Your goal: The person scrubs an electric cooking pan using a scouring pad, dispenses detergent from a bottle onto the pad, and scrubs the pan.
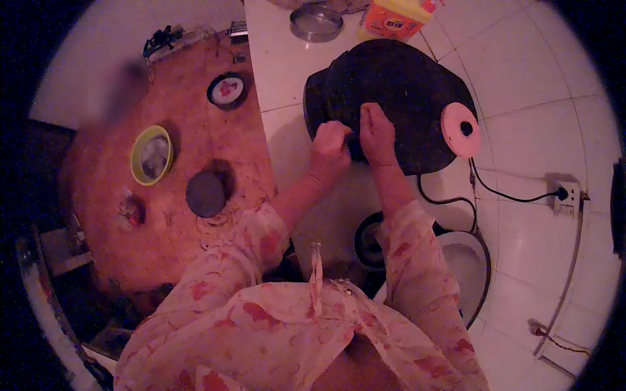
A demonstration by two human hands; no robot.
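Note:
Both my hands are close together over the near edge of a large, dark, rounded object point(404, 98) on the white tiled counter. My left hand point(331, 148) has its fingers curled closed, and a small orange-tinted bit shows at its fingertips. Just to its right, my right hand point(378, 135) is closed too, knuckles up, against the dark surface. What either hand holds is too dark and small to make out. A pink disc point(454, 133) with a black centre rests at the dark object's right edge.
A black cord point(515, 195) runs to a wall socket point(568, 195). A round metal tin point(316, 25) and a yellow-orange bottle point(394, 21) stand behind. On the reddish surface at left are a yellow-rimmed bowl point(134, 159), a plate point(227, 90) and a dark round-topped object point(205, 194).

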